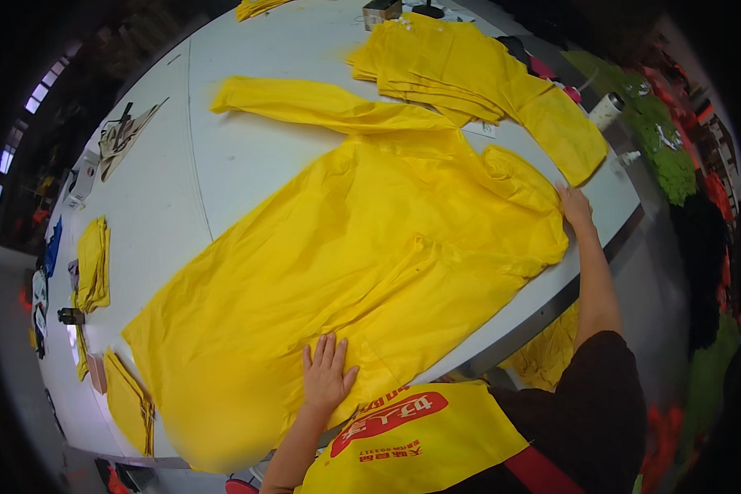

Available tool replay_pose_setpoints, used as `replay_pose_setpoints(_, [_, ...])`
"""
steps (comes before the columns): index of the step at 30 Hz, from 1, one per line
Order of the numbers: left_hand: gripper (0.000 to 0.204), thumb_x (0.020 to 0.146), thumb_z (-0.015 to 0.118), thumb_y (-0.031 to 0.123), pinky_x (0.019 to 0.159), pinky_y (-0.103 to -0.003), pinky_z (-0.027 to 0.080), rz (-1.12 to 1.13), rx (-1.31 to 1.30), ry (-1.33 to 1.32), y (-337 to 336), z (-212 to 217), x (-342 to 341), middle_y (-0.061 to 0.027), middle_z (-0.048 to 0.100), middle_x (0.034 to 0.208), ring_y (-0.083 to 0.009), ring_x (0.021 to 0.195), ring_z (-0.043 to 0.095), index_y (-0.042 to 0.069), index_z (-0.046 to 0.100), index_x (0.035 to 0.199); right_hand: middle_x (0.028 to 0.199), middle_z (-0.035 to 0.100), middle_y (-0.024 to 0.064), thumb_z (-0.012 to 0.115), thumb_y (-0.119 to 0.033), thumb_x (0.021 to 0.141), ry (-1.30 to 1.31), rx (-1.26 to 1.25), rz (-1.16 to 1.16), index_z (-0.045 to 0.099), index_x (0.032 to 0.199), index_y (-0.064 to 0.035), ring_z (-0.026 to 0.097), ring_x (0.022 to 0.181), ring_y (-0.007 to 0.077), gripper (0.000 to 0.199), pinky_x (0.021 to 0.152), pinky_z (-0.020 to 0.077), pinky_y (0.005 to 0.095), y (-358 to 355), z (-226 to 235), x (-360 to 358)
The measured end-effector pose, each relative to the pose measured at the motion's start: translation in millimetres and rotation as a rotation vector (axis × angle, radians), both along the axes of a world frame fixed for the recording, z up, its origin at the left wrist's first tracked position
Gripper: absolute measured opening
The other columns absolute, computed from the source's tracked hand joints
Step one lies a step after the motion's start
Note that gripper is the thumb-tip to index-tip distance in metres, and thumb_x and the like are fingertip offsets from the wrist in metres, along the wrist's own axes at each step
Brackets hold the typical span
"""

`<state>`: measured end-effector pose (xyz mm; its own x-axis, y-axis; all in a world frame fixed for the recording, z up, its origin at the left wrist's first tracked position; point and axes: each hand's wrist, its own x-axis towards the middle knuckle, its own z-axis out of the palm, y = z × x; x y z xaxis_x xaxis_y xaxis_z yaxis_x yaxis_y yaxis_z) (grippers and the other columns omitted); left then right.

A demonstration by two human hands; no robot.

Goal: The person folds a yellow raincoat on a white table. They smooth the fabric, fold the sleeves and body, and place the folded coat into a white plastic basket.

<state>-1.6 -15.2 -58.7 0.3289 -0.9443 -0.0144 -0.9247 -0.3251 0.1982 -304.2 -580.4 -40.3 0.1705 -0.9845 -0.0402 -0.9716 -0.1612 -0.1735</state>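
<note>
A long yellow garment with sleeves [305, 222], looking like a raincoat, lies spread across the table in thin, creased fabric. One sleeve [296, 103] stretches out to the far left; at the right the fabric bunches into folds. My left hand [327, 375] rests on the lower part of the garment, palm down with fingers spread. At the garment's right edge is my right hand [575, 206], its fingers bent and closed together at the fabric. The fingertips there are small and partly hidden.
The pale table [165, 189] has a dark edge on the right. Folded yellow pieces [445, 66] are piled at the far right, beside a thread cone [607, 111]. More yellow fabric stacks [95, 263] lie along the left. A yellow apron [436, 436] covers my front.
</note>
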Motion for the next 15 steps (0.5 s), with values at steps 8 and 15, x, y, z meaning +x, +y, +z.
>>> replay_pose_setpoints(8, [0.055,0.086,0.049,0.044,0.104,-0.053,0.02,0.02,-0.012,0.032,-3.2,0.1,-0.4,-0.017,0.045,0.132,-0.0333,0.124,0.039,0.006,0.049,0.126,0.107,0.06,0.0209,0.053,-0.042,0.084,-0.048,-0.039,0.573,0.052,0.119,-0.0062,0.055,0.101,0.0366,0.05,0.086,0.0433,0.0417,13.2,16.5,158.9])
replay_pose_setpoints(15, [0.054,0.085,0.049,0.044,0.103,-0.053,0.021,0.012,-0.034,0.04,-0.6,-6.4,0.1,-0.0164,0.046,0.132,-0.0336,0.123,0.04,0.008,0.05,0.125,0.107,0.06,0.0213,0.055,-0.042,0.082,-0.094,-0.067,-0.013,0.057,0.108,-0.0034,0.056,0.102,0.0368,0.046,0.085,0.0443,0.0447,-60.3,-20.5,111.0])
